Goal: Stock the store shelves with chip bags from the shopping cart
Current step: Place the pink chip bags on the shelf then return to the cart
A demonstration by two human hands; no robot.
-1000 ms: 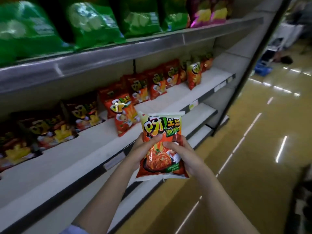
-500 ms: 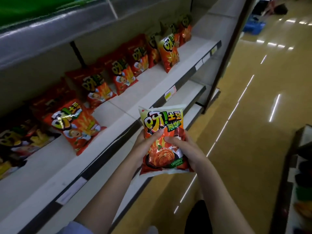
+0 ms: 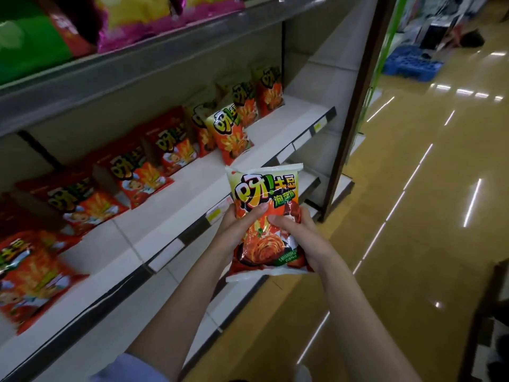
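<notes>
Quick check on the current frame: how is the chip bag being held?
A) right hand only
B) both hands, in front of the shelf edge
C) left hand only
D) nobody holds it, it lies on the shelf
B: the left hand and the right hand both grip the chip bag with thumbs across its front, and it is upright in front of the edge of the shelf, not set on it.

We see a glossy yellow floor [image 3: 413,205] with long streaks of ceiling light on it. A blue crate [image 3: 410,63] lies far down the aisle, beside a dark post [image 3: 355,106].
</notes>
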